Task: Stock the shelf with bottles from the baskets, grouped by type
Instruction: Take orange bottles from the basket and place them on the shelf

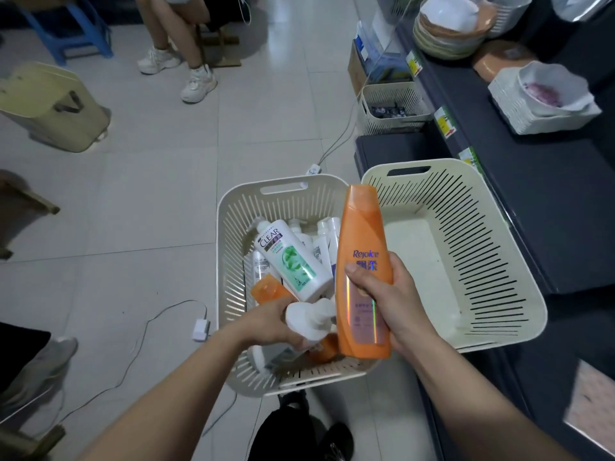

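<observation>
The orange Rejoice shampoo bottle (361,234) stands upright with its cap up in the right hand (392,304). The thumb lies across the front label and the fingers wrap round the back. The bottle is held above the place where two baskets meet.

Just beside it, the left hand (269,322) reaches down and grips a white pump bottle (309,319) by its pump head, fingers curled round it. That bottle lies in the slotted cream basket (221,261) under both hands.

Just beyond the left hand's knuckles a smaller orange bottle (268,291) lies in the same basket. Past it a white CLEAR bottle (289,257) with a green leaf label rests tilted on several more white bottles.

To the right of the right hand sits a second cream basket (482,244), touching the first. It rests against the low ledge of a dark shelf (532,194).

Farther ahead on that shelf are a stack of bowls (449,31) and a stack of white square dishes (545,101).

Well ahead and left of the hands, a seated person's legs in white sneakers (199,84) rest on the tiled floor. A white cable (159,314) trails across the tiles left of the left forearm.
</observation>
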### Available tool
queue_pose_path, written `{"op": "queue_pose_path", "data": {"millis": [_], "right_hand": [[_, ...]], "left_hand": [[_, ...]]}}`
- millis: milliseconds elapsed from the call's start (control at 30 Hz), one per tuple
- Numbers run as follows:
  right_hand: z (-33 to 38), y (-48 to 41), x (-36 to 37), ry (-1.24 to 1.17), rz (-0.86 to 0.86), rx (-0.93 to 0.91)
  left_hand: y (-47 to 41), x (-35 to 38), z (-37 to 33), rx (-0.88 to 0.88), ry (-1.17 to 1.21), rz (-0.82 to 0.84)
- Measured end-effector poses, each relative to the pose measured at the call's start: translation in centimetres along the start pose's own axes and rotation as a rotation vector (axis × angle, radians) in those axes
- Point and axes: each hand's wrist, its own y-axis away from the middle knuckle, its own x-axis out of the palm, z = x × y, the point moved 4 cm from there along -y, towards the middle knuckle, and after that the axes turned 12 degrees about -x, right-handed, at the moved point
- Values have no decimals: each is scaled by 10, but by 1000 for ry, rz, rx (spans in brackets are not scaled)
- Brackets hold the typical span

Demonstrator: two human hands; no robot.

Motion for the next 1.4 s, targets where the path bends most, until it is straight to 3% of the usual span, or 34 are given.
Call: {"op": "queue_pose_path", "data": {"millis": [200,267,333,400,433,533,567,600,800,1000,1133,1233,1400], "right_hand": [[-3,23,-26,-16,-6,-22],[-5,29,-29,-25,8,-21],[-8,34,-30,-22,16,-18],[-11,37,-31,-11,21,-22],[-14,38,-31,-5,22,-22],[-20,37,-32,3,14,-21],[-22,36,-33,5,9,-18],[-24,35,-33,8,1,-15],[-35,32,-42,25,-79,9],[-38,36,-44,9,-130,44],[-31,41,-46,0,-146,34],[-24,43,-52,-13,-179,21],[1,49,-56,-44,-237,-46]], "left_hand": [[3,26,0,80,-87,-174],[5,25,-2,91,-152,-140],[3,24,0,63,-138,-1],[1,23,1,5,20,59],[-2,20,1,-31,137,-28],[-4,7,7,-210,429,-574],[-8,6,12,-288,463,-671],[-15,7,17,-338,501,-679],[-62,18,40,-407,1111,-370],[-52,17,13,-252,986,-150],[-25,2,-18,33,762,-281],[2,-36,-49,204,775,-331],[45,-94,-113,404,908,-274]]}}
